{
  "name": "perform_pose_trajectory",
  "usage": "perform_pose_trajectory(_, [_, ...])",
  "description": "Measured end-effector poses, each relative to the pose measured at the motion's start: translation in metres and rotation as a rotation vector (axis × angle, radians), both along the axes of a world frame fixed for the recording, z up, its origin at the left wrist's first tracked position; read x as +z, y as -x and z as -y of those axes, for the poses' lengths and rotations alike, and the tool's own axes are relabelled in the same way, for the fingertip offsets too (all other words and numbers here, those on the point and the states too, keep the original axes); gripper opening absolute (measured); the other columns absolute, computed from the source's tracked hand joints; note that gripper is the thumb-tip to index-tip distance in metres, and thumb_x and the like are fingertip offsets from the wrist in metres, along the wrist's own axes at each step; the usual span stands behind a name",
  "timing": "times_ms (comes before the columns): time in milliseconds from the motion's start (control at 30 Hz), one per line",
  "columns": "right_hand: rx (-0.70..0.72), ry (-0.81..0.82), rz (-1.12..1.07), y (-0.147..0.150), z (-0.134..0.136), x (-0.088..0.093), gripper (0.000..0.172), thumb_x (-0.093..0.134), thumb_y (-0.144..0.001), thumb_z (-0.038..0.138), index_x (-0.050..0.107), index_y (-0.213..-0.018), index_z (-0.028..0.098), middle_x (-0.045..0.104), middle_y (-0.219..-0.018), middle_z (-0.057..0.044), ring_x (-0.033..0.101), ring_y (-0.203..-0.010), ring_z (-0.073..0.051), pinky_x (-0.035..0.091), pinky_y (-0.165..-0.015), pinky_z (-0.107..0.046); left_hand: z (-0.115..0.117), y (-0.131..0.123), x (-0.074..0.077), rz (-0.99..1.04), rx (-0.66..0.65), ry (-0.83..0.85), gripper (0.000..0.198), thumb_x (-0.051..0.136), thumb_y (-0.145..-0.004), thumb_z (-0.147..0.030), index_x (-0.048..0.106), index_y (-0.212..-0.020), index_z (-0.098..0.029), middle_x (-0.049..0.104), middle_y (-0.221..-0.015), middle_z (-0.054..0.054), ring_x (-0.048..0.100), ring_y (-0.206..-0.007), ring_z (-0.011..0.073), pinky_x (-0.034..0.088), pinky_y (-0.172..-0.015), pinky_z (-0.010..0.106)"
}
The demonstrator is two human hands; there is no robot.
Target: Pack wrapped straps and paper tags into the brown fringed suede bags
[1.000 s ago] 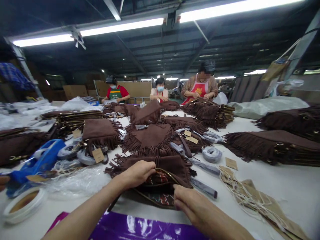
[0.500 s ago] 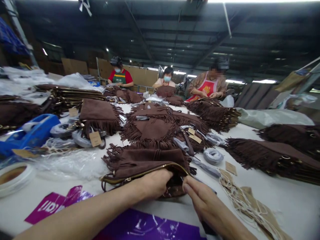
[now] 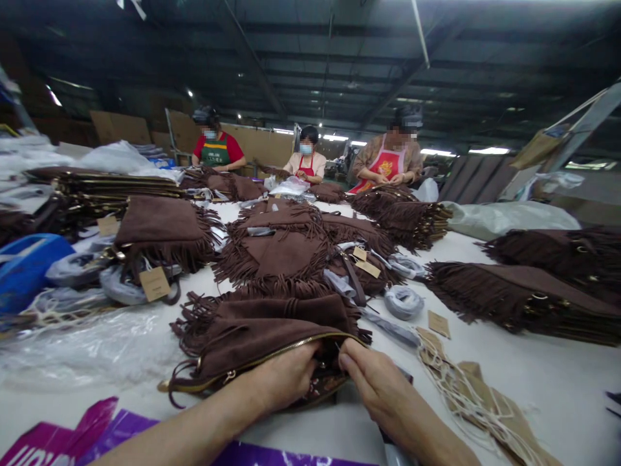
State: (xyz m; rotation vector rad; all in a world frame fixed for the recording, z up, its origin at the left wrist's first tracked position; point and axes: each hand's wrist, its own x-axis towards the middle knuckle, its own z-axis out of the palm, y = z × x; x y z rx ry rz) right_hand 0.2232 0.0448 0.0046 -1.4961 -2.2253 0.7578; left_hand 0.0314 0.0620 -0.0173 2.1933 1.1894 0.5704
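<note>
A dark brown fringed bag point(image 3: 272, 333) lies in front of me with its brass zip point(image 3: 279, 349) undone. A patterned lining shows in the gap. My left hand point(image 3: 291, 375) reaches into the opening, curled, with its fingertips hidden inside. At the right end of the opening my right hand point(image 3: 369, 375) is closed on the bag's edge, thumb on the near side. A thin shiny tip shows by its fingers, too small to name. The zip pull point(image 3: 230, 375) hangs at the left of the opening.
More fringed bags point(image 3: 281, 249) lie beyond, with stacks point(image 3: 528, 301) at right. Paper tags with white strings point(image 3: 478, 395), a wrapped coil point(image 3: 403, 301), a blue tape dispenser point(image 3: 33, 268) and purple plastic point(image 3: 272, 454) surround the bag. Several co-workers point(image 3: 218, 152) work across the table.
The view has shifted, so the bag and hands appear slightly lower and further left. My left hand stays inside the bag, my right at its edge. The middle co-worker's raised bag has gone down.
</note>
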Motion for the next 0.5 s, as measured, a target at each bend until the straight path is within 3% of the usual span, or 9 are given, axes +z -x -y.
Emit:
perform_pose_trajectory(133, [-0.005, 0.027, 0.013, 0.0016, -0.0001, -0.0012, 0.023, 0.026, -0.096, 0.033, 0.036, -0.077, 0.025, 0.055, -0.076, -0.001, 0.052, -0.071, -0.021, 0.034, -0.065, -0.033, 0.0004, 0.0011, -0.0006, 0.044, 0.001, 0.002, 0.051, 0.044, -0.084, -0.009, 0.053, -0.132, -0.024, 0.061, -0.131, 0.006, 0.055, -0.121, 0.0223, 0.037, -0.109, 0.037])
perform_pose_trajectory(367, [0.061, 0.077, -0.024, 0.0026, 0.0007, -0.0052, 0.023, 0.026, -0.095, 0.034, 0.039, -0.079, 0.025, 0.056, -0.08, -0.003, 0.052, -0.075, -0.021, 0.036, -0.069, -0.033, -0.0004, -0.0004, -0.0019, -0.019, -0.023, -0.013, 0.05, 0.04, -0.086, -0.011, 0.053, -0.132, -0.022, 0.058, -0.135, 0.007, 0.052, -0.125, 0.0221, 0.036, -0.111, 0.037])
perform_pose_trajectory(500, [0.03, 0.177, -0.213, 0.0005, -0.0007, -0.0091, 0.028, 0.029, -0.094, 0.042, 0.041, -0.077, 0.024, 0.053, -0.069, 0.001, 0.051, -0.064, -0.017, 0.038, -0.061, -0.029, -0.001, -0.0025, -0.0036, -0.036, 0.043, -0.021, 0.048, 0.044, -0.083, -0.011, 0.055, -0.13, -0.02, 0.062, -0.13, 0.009, 0.056, -0.119, 0.0244, 0.038, -0.109, 0.037])
